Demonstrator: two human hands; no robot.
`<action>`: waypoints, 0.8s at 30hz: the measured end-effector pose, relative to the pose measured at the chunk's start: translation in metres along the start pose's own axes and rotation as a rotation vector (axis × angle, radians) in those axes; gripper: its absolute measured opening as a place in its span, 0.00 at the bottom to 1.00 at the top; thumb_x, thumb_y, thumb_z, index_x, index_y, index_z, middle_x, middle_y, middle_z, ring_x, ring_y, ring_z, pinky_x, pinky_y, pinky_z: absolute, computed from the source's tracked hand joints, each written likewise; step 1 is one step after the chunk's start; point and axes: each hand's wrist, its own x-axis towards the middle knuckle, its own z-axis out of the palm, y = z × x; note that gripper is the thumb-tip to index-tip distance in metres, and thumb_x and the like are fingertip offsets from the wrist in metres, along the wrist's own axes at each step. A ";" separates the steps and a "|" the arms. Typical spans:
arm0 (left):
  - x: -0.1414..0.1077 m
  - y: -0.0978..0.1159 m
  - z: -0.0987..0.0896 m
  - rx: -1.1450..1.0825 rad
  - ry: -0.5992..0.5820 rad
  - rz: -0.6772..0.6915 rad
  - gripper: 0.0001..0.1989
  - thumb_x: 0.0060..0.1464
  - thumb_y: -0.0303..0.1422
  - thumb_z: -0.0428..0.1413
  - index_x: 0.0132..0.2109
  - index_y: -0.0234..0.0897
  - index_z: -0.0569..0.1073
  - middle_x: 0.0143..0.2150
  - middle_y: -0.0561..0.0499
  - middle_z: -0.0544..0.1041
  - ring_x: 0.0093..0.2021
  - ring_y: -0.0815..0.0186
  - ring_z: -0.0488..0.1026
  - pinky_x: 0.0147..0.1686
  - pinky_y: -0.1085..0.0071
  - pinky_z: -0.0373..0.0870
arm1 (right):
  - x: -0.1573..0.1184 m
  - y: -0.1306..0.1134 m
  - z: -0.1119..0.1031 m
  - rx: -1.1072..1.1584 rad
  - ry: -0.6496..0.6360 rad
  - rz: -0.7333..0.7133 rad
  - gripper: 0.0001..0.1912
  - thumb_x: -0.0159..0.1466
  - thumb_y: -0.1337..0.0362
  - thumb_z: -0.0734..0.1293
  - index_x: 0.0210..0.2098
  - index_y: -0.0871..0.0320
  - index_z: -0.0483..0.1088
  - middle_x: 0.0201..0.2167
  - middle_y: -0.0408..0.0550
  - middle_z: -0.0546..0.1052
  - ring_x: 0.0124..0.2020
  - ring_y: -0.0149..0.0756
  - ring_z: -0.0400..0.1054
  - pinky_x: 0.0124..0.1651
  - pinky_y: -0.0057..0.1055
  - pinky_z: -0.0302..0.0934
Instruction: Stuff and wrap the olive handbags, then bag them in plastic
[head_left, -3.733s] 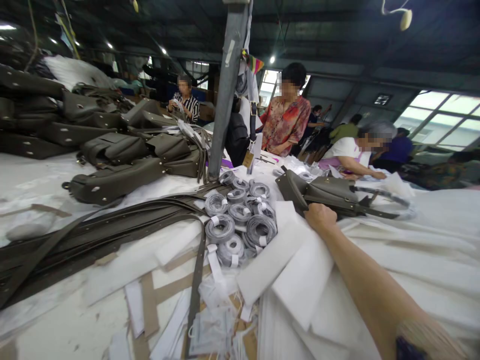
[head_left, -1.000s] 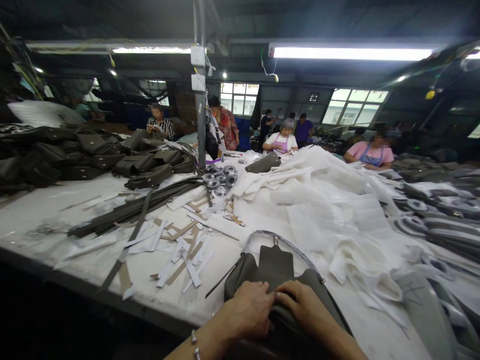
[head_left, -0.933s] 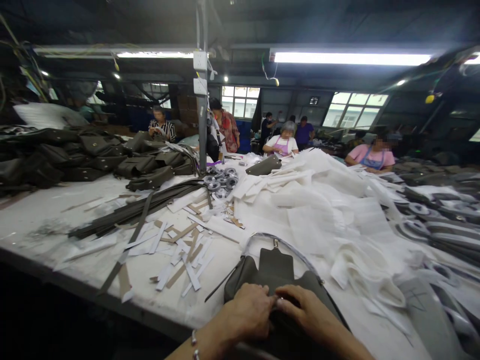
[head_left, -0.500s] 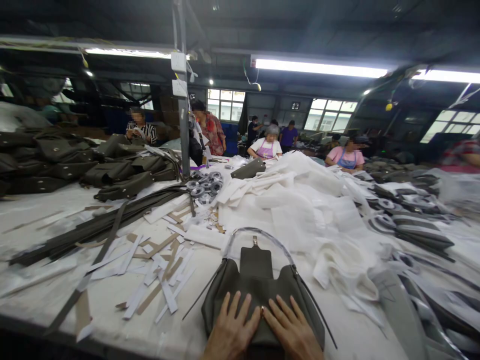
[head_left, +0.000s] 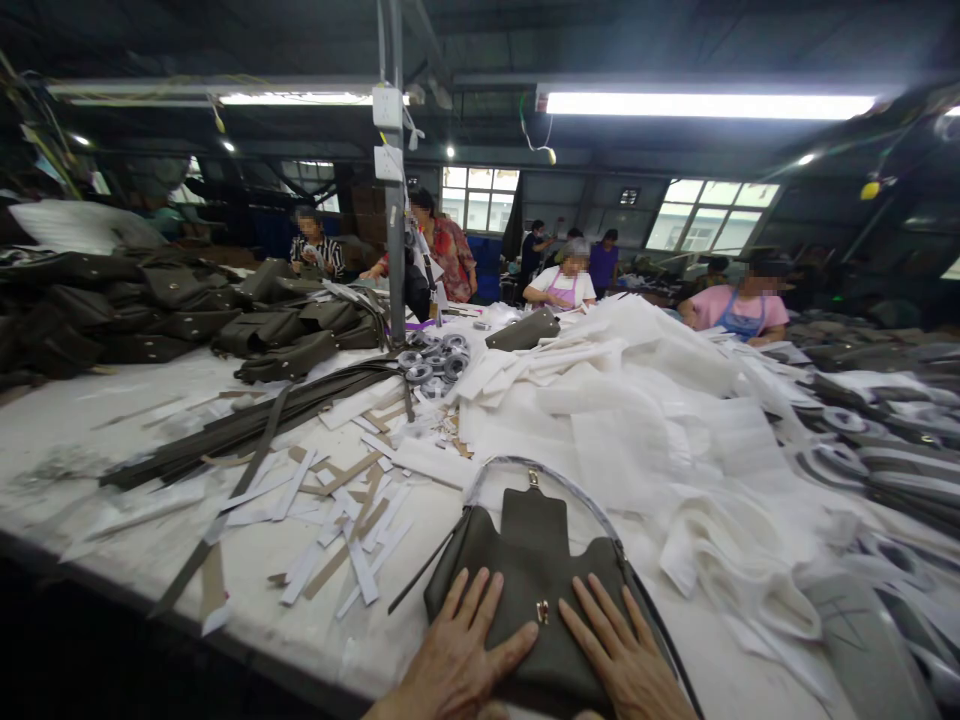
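A dark olive handbag (head_left: 525, 550) lies on the table in front of me, its flap tab (head_left: 534, 520) stretched out away from me. Its plastic-wrapped handle (head_left: 551, 468) arches beyond the tab. Flat on the bag's left side rests my left hand (head_left: 463, 640), fingers spread. My right hand (head_left: 626, 640) presses flat on the right side, fingers also apart. Between the two hands a small gold metal clasp (head_left: 542, 611) shows on the bag. The lower edge of the bag is cut off by the frame and partly covered by my wrists.
White foam sheets (head_left: 622, 400) heap up behind the bag. Paper and card strips (head_left: 352, 530) lie scattered to the left, beside long dark straps (head_left: 247, 430). Dark bag pieces (head_left: 172, 310) pile up far left. A post (head_left: 395, 230) rises at the back; several people work beyond.
My hands have slid apart across the bag, uncovering the gold clasp between them. The whole view has shifted, so the scene sits farther right.
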 end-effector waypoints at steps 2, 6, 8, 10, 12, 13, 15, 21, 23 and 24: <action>0.015 0.007 0.001 -0.052 -0.029 0.020 0.49 0.52 0.56 0.58 0.71 0.54 0.39 0.71 0.34 0.49 0.66 0.37 0.56 0.57 0.38 0.59 | 0.008 -0.005 -0.001 0.077 -0.051 0.045 0.49 0.58 0.39 0.68 0.70 0.49 0.45 0.69 0.58 0.54 0.66 0.67 0.51 0.62 0.67 0.50; 0.051 0.020 -0.008 -0.174 -0.091 0.010 0.43 0.55 0.60 0.51 0.71 0.50 0.48 0.71 0.32 0.48 0.68 0.35 0.52 0.57 0.30 0.52 | 0.042 -0.010 -0.015 0.251 -0.148 0.155 0.41 0.65 0.41 0.62 0.70 0.51 0.48 0.70 0.55 0.52 0.70 0.56 0.44 0.68 0.61 0.41; 0.059 0.022 -0.015 -0.224 -0.103 -0.002 0.43 0.53 0.63 0.50 0.69 0.47 0.55 0.71 0.31 0.50 0.69 0.35 0.49 0.58 0.29 0.49 | 0.062 -0.009 -0.023 0.292 -0.198 0.241 0.36 0.68 0.43 0.58 0.69 0.52 0.50 0.70 0.53 0.52 0.71 0.50 0.43 0.70 0.57 0.40; 0.057 0.023 -0.018 -0.239 -0.102 -0.004 0.42 0.53 0.62 0.51 0.68 0.47 0.56 0.70 0.32 0.52 0.69 0.35 0.49 0.59 0.30 0.49 | 0.076 -0.010 -0.026 0.291 -0.227 0.316 0.34 0.69 0.43 0.55 0.68 0.54 0.54 0.69 0.53 0.55 0.71 0.48 0.45 0.70 0.55 0.39; 0.046 0.024 -0.016 -0.191 -0.086 0.006 0.38 0.57 0.56 0.53 0.69 0.51 0.52 0.69 0.34 0.57 0.67 0.38 0.56 0.58 0.33 0.55 | 0.080 -0.013 -0.025 0.289 -0.233 0.339 0.33 0.69 0.43 0.55 0.67 0.53 0.56 0.69 0.52 0.56 0.70 0.48 0.46 0.70 0.54 0.40; 0.040 0.025 -0.014 -0.139 -0.069 0.016 0.36 0.60 0.52 0.53 0.69 0.54 0.50 0.68 0.35 0.60 0.65 0.40 0.59 0.57 0.36 0.59 | 0.079 -0.016 -0.022 0.300 -0.228 0.335 0.33 0.69 0.42 0.55 0.67 0.52 0.56 0.69 0.51 0.56 0.70 0.48 0.46 0.70 0.53 0.41; 0.029 0.026 -0.007 -0.019 -0.019 0.038 0.32 0.64 0.42 0.52 0.70 0.57 0.46 0.65 0.37 0.65 0.62 0.44 0.66 0.54 0.43 0.66 | 0.074 -0.020 -0.018 0.340 -0.213 0.326 0.34 0.68 0.42 0.57 0.68 0.50 0.55 0.69 0.50 0.56 0.70 0.48 0.46 0.70 0.53 0.42; 0.025 0.024 0.005 0.089 0.140 0.036 0.35 0.64 0.38 0.53 0.70 0.61 0.44 0.61 0.43 0.71 0.59 0.50 0.71 0.53 0.50 0.71 | 0.098 0.001 -0.042 0.575 0.013 0.486 0.28 0.70 0.46 0.53 0.54 0.56 0.73 0.55 0.52 0.76 0.58 0.46 0.68 0.62 0.43 0.60; 0.027 0.021 0.013 0.082 0.189 0.035 0.35 0.63 0.38 0.54 0.69 0.62 0.46 0.60 0.45 0.72 0.58 0.51 0.71 0.53 0.51 0.72 | 0.125 0.022 -0.058 0.466 0.129 0.525 0.27 0.71 0.49 0.51 0.49 0.56 0.75 0.49 0.51 0.79 0.52 0.44 0.72 0.57 0.40 0.65; 0.027 0.020 0.019 0.087 0.214 0.042 0.34 0.63 0.38 0.54 0.69 0.62 0.47 0.60 0.46 0.72 0.58 0.51 0.72 0.52 0.52 0.73 | 0.139 0.034 -0.065 0.386 0.161 0.528 0.26 0.72 0.51 0.51 0.48 0.56 0.76 0.48 0.52 0.79 0.51 0.43 0.72 0.56 0.39 0.65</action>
